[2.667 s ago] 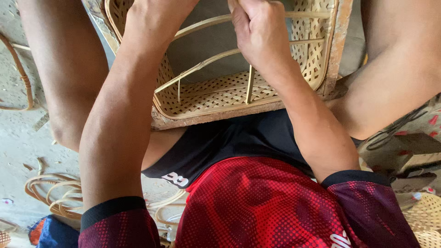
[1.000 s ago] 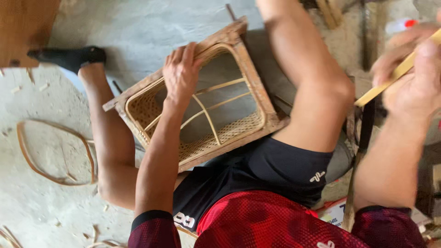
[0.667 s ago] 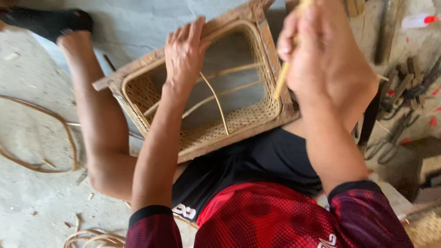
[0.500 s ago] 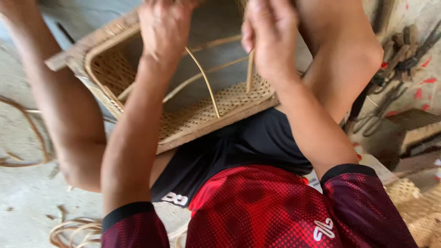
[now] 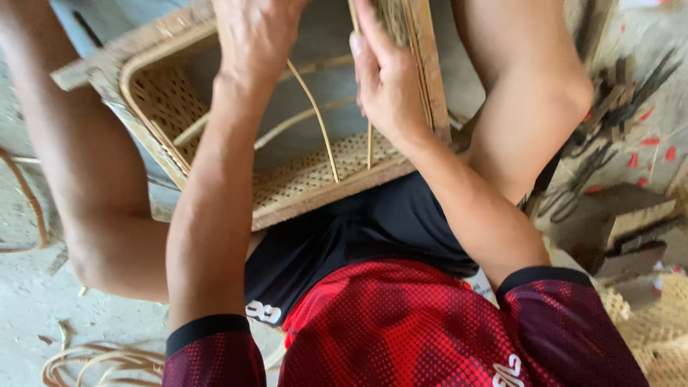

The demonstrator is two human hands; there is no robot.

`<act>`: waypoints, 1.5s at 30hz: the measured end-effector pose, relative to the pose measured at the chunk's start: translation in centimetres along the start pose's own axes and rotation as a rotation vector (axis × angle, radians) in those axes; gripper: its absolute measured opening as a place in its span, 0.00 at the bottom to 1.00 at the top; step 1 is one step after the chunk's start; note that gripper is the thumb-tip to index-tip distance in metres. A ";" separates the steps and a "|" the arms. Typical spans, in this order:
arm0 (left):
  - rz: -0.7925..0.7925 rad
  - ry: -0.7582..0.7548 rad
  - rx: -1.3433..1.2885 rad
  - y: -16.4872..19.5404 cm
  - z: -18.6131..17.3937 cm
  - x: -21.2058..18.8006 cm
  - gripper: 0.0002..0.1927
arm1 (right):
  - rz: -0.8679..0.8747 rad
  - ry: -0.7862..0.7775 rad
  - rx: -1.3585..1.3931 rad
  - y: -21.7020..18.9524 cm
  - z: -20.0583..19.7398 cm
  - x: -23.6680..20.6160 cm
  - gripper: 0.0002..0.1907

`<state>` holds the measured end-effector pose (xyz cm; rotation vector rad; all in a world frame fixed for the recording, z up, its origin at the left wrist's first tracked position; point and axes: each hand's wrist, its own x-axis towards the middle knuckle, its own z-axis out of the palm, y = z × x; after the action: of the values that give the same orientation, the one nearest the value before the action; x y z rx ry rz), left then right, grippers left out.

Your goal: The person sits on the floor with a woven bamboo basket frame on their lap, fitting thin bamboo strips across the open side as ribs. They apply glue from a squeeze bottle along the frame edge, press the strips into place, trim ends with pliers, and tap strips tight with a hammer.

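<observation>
The frame [image 5: 423, 93], a wooden rectangle with an inner cane hoop, rests tilted on the person's lap between the bare knees. Judged from its present state, the work is partly done: woven mesh [image 5: 308, 175] of open, pale straw-coloured cane covers the near and left sides, while the middle stands open, crossed only by a few thin curved canes [image 5: 315, 115]. The far part is cut off by the picture's edge.

The left hand [image 5: 254, 36] lies over the frame's upper middle, fingers bent downward among the canes; whether it pinches one cannot be told. The right hand [image 5: 387, 79] is pressed flat against the right rail, thumb alongside; a straight splint [image 5: 370, 147] hangs below it, but the grip is hidden.

Loose cane coils [image 5: 100, 362] lie on the concrete floor [image 5: 36, 315]. Dark metal tools [image 5: 609, 107] lie at right, blurred.
</observation>
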<state>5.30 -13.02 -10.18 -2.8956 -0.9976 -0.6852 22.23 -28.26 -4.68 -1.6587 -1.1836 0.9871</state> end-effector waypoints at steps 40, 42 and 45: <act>-0.115 -0.351 -0.128 15.6 -10.9 -2.9 0.39 | 0.340 0.169 -0.607 16.7 -17.5 -17.6 0.09; -0.220 -0.290 -0.166 15.4 -13.3 -4.4 0.37 | 0.360 0.175 -0.485 17.2 -17.8 -15.8 0.10; -0.275 -0.180 -0.150 14.7 -16.9 -7.3 0.27 | 0.722 0.468 0.465 17.7 -21.3 -13.2 0.12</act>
<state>2.03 -31.42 4.11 -3.0233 -1.4466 -0.5340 43.91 -48.39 -12.65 -1.8039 -0.0104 1.0970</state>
